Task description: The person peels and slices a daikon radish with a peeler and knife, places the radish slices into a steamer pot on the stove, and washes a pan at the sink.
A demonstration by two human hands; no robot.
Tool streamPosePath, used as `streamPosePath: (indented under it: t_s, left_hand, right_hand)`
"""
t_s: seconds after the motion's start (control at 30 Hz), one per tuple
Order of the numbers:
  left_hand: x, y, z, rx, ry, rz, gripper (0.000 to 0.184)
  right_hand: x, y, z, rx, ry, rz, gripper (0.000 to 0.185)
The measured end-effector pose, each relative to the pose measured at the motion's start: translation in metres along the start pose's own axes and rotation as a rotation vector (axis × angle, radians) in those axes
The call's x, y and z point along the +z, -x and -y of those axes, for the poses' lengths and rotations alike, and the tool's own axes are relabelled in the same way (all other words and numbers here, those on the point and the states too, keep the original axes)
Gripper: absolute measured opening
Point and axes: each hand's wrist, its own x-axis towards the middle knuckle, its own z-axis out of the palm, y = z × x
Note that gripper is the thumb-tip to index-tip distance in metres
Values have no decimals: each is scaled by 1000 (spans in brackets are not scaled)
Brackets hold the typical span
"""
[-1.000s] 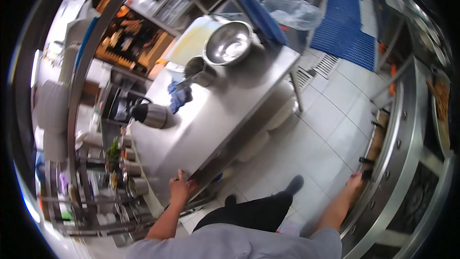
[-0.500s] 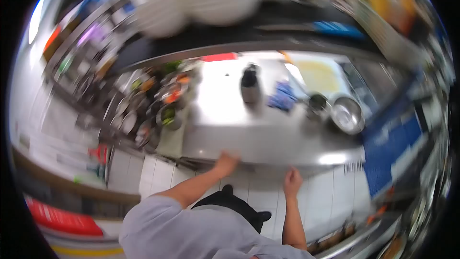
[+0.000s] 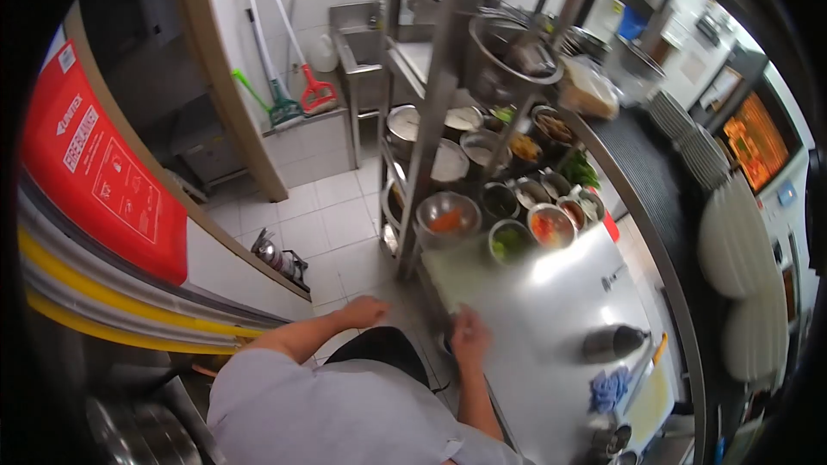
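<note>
My left hand [image 3: 365, 312] hangs in the air over the tiled floor, its fingers curled loosely with nothing visible in them. My right hand [image 3: 469, 337] is at the near edge of the steel worktable [image 3: 543, 336]. Motion smears its fingers, so their position is unclear and no held object shows. Closest to it, on the table's left end, lies a pale cutting board [image 3: 444, 274]. Beyond that sit a steel bowl with orange shreds [image 3: 446, 217], a bowl of green pieces [image 3: 510, 243] and a bowl of red pieces [image 3: 551, 226].
A steel rack post [image 3: 433, 112] rises beside the bowls. A dark shelf with stacked plates [image 3: 741, 241] overhangs the table. A dark-topped steel container [image 3: 613, 343] and a blue cloth [image 3: 610, 389] lie rightward. At left are a red fire blanket case [image 3: 103, 164] and a broom [image 3: 284, 108].
The view has swung left, bringing the rack, doorway and fire blanket case closer. My left hand has moved off the table edge to above the floor; my right hand is now by the table's left end.
</note>
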Motion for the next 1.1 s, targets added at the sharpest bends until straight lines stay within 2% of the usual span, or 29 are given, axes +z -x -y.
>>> streamPosePath:
  t_s: [0.03,0.07,0.1,0.13,0.17,0.2,0.27,0.33,0.43,0.5,0.57,0.6,0.63,0.67,0.77,0.8,0.87,0.9,0.97,1.03,1.1]
  left_hand:
    - [-8,18,24,-163,111,-105,33]
    - [-12,39,43,-323,216,-205,33]
    - [-18,54,57,-346,200,-217,33]
    - [-19,68,64,-559,273,-395,33]
    - [-19,72,72,-763,358,-572,33]
    - [-25,72,80,-769,371,-577,33]
    - [-37,70,101,-897,438,-606,32]
    - [-51,47,140,-883,441,-631,32]
    - [-93,-4,209,-949,548,-716,31]
    - [-99,-38,290,-914,630,-755,29]
    - [-132,-72,376,-880,660,-763,28]
    - [-152,-86,408,-967,884,-765,28]
    - [-170,-93,429,-1067,1112,-746,27]
    - [-210,-103,444,-1078,1074,-830,28]
    - [-324,-121,493,-893,1134,-898,30]
    - [-360,-125,500,-904,1110,-884,30]
    - [-425,-133,513,-745,1118,-958,33]
    - [-447,-132,522,-748,1096,-950,33]
    - [-474,-134,540,-664,961,-962,36]
    - [-483,-133,558,-684,916,-1005,34]
    - [-479,-133,574,-727,938,-1049,34]
  right_hand:
    - [17,-12,-2,-22,-26,14,22]
    - [38,-18,-2,-13,-79,241,22]
    - [60,-26,3,-5,-126,471,23]
    - [79,-38,12,-13,-143,487,23]
    - [94,-50,23,-16,-147,648,24]
    - [109,-65,34,-17,-141,806,25]
    - [152,-90,52,33,-116,823,26]
    - [207,-117,52,114,-123,891,27]
    - [295,-158,43,147,-126,962,29]
    - [359,-193,33,157,-92,1068,32]
    - [430,-244,26,118,-64,1047,33]
    - [462,-264,17,91,-23,1043,35]
    - [508,-289,-7,155,96,1077,37]
    - [522,-337,45,123,100,965,38]
    - [607,-452,79,54,-82,734,37]
    - [629,-489,91,42,-123,655,32]
    - [678,-560,99,-7,-117,505,30]
    - [704,-593,101,9,-136,481,29]
    - [763,-661,98,-156,-141,421,29]
    - [824,-727,95,-168,-145,495,31]
    - [905,-791,77,-251,-140,452,35]
